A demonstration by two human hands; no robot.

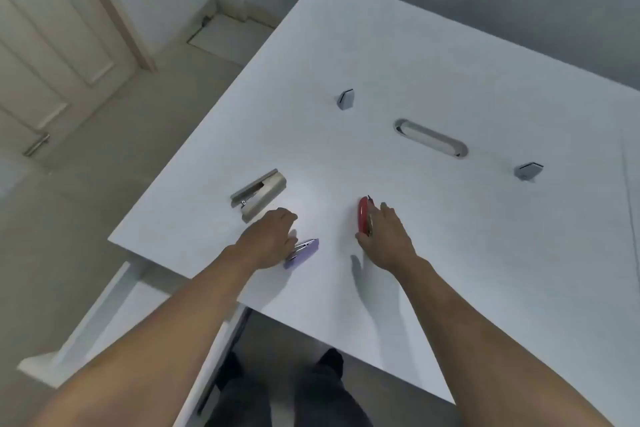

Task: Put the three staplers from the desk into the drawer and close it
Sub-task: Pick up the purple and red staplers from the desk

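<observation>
Standing open at the lower left, below the desk edge, the drawer [104, 319] shows a pale, bare floor. On the white desk [433, 236], the grey stapler [259, 194] lies flat near the left edge, untouched, just beyond the left hand. The left hand [268, 239] reaches forward palm down, arm extended, fingers curled over the near end of the purple stapler [302, 252], which rests on the desk; whether the grip is closed cannot be told. To the right, the right hand [388, 239] is stretched out, thumb on one side and fingers on the other of the red stapler [364, 220], which stands on edge on the desk. The grip looks partly closed around it. Farther back sit two small grey brackets [345, 99] and an oval cable slot [431, 137].
</observation>
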